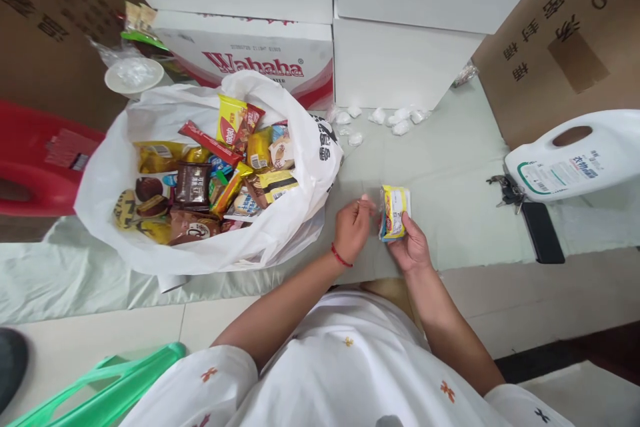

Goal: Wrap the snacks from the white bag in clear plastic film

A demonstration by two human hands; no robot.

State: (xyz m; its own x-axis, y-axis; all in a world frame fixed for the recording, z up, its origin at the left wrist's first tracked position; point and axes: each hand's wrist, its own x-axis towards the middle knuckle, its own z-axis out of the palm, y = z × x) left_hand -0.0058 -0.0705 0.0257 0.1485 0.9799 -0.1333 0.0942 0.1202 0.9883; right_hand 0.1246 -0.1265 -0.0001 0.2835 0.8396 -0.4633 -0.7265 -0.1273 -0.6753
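Note:
My right hand [411, 245] is closed around a small yellow-and-white snack packet [397, 208], thumb on its front and fingers behind. Just left of the packet and apart from it, my left hand [354, 227] has its fingers curled together in a pinch, with a red bracelet [341, 256] at the wrist. Whatever is between those fingertips, if anything, is too small to make out. Further left stands a white plastic bag [280, 247], its mouth spread wide, full of wrapped snacks such as a brown packet [193, 185] and a yellow-and-red wafer packet [231, 121].
Several small white wrapped lumps [400, 121] lie on the pale green cloth [465, 173] near white boxes [400, 60]. At right are a white detergent bottle [580, 157], keys [509, 191] and a black phone [543, 232]. A white cup [134, 75] and red jug [45, 153] stand left.

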